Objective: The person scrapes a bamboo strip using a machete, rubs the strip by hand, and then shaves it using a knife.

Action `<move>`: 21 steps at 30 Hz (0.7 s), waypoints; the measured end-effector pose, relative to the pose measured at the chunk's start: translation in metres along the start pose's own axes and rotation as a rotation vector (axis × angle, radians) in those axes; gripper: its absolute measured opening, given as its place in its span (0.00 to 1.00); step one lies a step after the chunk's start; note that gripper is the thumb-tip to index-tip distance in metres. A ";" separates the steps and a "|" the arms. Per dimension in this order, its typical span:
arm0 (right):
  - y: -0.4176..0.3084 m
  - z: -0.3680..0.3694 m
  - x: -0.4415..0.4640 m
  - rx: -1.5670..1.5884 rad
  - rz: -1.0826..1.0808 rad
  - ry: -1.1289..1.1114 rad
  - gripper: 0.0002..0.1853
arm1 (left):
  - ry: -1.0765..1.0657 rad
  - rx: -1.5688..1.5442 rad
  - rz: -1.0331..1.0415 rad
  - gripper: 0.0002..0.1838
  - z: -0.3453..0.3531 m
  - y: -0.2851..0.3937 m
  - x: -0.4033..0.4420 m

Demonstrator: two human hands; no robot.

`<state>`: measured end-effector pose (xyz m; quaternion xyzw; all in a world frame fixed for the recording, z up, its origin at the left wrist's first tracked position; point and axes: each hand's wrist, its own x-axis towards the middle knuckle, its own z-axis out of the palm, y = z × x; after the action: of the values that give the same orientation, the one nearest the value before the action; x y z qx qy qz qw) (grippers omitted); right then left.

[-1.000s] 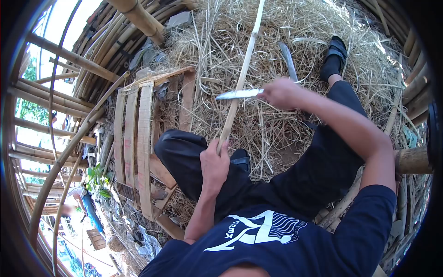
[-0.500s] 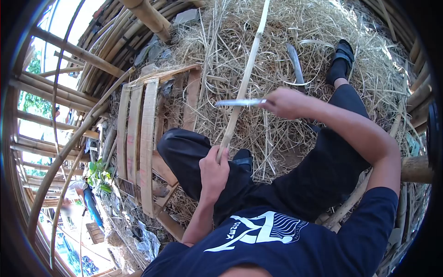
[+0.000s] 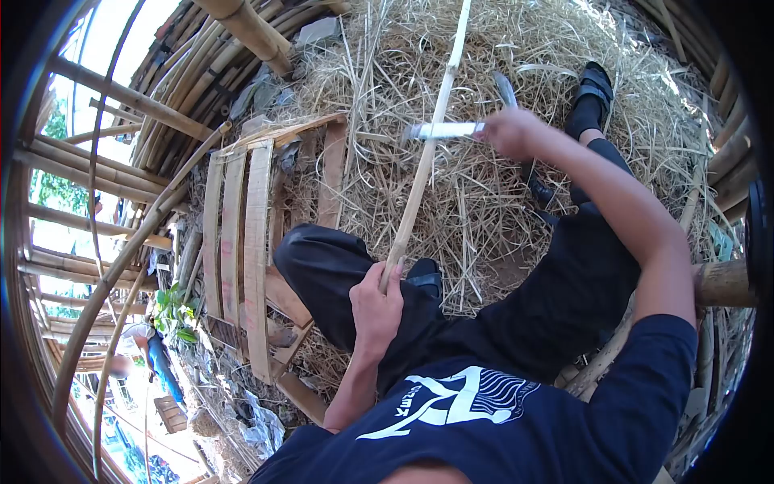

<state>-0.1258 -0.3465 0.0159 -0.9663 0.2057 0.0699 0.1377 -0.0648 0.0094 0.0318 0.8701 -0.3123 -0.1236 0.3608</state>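
Observation:
My left hand (image 3: 376,310) is closed around the near end of a long, pale bamboo strip (image 3: 421,179), which slants up and away past the top of the view. In my right hand (image 3: 513,134) is the handle of a knife (image 3: 445,130). Its bright blade, slightly blurred, lies across the strip well above my left hand. Behind my right hand, a second curved blade (image 3: 505,89) rests on the straw, its dark handle end (image 3: 538,190) showing below my wrist.
Bamboo shavings (image 3: 476,234) cover the ground between my legs. A wooden pallet (image 3: 258,242) stands at the left, with a bamboo pole frame (image 3: 129,89) beyond it. Another person (image 3: 157,359) is outside at the lower left. A bamboo post (image 3: 723,284) is near my right elbow.
My right hand has moved the knife up along the bamboo strip, away from my left hand. My left hand keeps its grip almost in place.

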 end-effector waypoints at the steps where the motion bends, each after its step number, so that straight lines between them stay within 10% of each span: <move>1: 0.018 0.002 0.011 0.059 0.138 0.010 0.24 | 0.001 -0.004 -0.004 0.10 -0.002 -0.002 -0.004; 6: 0.101 0.007 0.019 0.049 0.303 0.395 0.29 | -0.005 0.023 -0.105 0.11 -0.020 -0.007 -0.033; 11: 0.016 -0.005 -0.006 0.400 0.163 0.071 0.26 | 0.018 -0.035 -0.060 0.11 -0.015 -0.004 -0.016; 21: -0.045 0.013 -0.021 0.113 -0.379 -0.074 0.24 | -0.024 0.022 -0.040 0.11 -0.012 0.002 -0.012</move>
<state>-0.1271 -0.2951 0.0179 -0.9753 0.0188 0.0665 0.2098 -0.0695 0.0226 0.0418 0.8787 -0.3004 -0.1378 0.3446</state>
